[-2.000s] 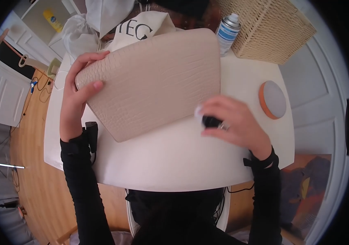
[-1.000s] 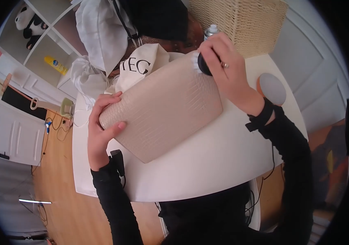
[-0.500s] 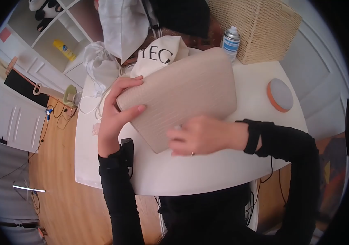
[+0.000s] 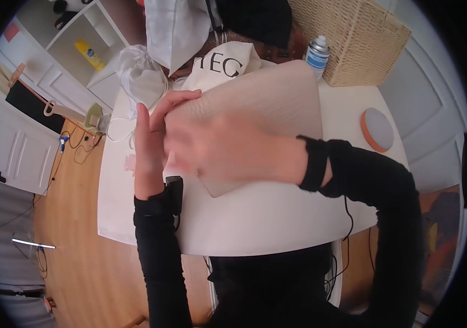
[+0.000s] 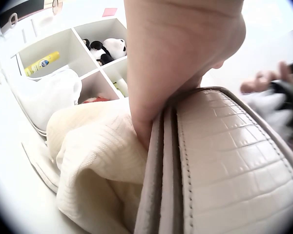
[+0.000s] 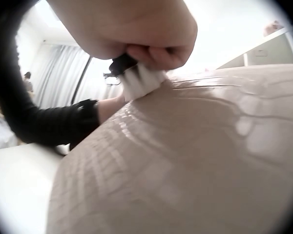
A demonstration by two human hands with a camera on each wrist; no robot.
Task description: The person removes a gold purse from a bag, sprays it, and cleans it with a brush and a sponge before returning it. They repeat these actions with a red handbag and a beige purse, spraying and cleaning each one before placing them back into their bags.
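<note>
A beige crocodile-embossed leather bag (image 4: 284,90) is held tilted over the white table (image 4: 266,229). My left hand (image 4: 150,156) holds its left end, fingers curled behind the edge and thumb raised off the front. The layered, stitched side edge of the bag (image 5: 185,161) shows in the left wrist view. My right hand (image 4: 239,147), blurred, grips a black-backed brush (image 6: 141,82) with white bristles. Those bristles press on the bag's front face, near my left hand. In the head view, the right hand covers the brush.
Behind the bag lie a cream cloth bag with black letters (image 4: 220,63) and a white drawstring bag (image 4: 138,71). A spray can (image 4: 317,57) and a woven basket (image 4: 367,49) stand at back right. An orange-rimmed round object (image 4: 377,130) sits at the right.
My right hand swept the brush from the bag's upper right corner down, then left toward my left hand. My left thumb has lifted from the front face.
</note>
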